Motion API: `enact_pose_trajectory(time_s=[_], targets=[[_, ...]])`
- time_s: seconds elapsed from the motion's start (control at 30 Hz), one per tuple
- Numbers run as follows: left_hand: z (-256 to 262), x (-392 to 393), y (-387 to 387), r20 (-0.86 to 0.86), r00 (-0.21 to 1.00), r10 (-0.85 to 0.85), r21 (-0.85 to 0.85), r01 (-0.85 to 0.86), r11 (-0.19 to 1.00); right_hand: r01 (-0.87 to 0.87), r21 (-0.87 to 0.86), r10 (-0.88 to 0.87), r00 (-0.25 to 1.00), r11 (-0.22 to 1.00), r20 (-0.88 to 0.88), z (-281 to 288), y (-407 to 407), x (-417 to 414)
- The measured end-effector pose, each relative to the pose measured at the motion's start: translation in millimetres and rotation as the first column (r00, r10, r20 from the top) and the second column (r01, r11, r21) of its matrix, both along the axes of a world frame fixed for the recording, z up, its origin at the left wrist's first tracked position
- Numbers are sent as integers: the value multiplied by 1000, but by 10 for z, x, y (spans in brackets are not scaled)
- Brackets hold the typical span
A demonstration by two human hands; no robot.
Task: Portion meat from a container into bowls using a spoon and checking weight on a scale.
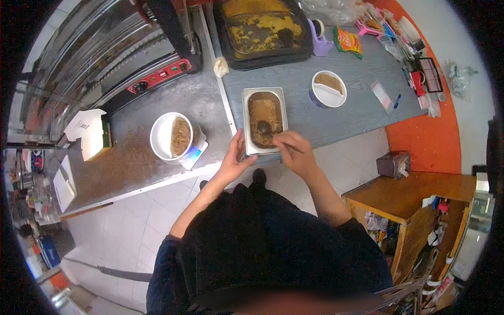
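Note:
A rectangular steel food pan [247, 118] with brown food inside stands at the near edge of the grey table. My right hand [296, 151] grips the handle of a spoon [264, 126], whose dark bowl rests in that food. At the pan's near left corner is my left hand [236, 159], fingers spread and thumb apart; whether it touches the pan is unclear. A round white divided tub [161, 136] with brown food in one half sits on a kitchen scale [196, 156] to the left. Another such tub [327, 96] stands to the right, its far half filled with brown food.
Behind the pan stands a large black tray [271, 63] of yellow food. A purple tape dispenser [322, 43] and an orange packet [348, 41] are beside it. At left are an open carton [92, 136] and a machine with a red control panel [159, 75]. A wooden desk [405, 195] stands at right.

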State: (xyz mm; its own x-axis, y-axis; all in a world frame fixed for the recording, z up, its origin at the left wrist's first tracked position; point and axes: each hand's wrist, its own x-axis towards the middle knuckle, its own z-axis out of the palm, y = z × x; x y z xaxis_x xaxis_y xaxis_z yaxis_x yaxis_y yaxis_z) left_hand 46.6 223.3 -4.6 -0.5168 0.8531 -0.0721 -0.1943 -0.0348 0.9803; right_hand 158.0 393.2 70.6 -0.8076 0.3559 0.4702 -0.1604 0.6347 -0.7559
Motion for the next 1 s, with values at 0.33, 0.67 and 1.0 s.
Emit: enact_pose_trajectory(time_s=[0.33,0.67,1.0], targets=[[102,267,109,-231,954,190,-63,-209,976,-147,-80,148,989,986,6,58,325,118],[32,252,84,-14,967,255,-32,-255,966,-375,46,369,924,926,97,-27,366,-64],[168,69,86,-152,953,262,-214,-291,932,-187,32,185,980,982,71,-133,333,-316]])
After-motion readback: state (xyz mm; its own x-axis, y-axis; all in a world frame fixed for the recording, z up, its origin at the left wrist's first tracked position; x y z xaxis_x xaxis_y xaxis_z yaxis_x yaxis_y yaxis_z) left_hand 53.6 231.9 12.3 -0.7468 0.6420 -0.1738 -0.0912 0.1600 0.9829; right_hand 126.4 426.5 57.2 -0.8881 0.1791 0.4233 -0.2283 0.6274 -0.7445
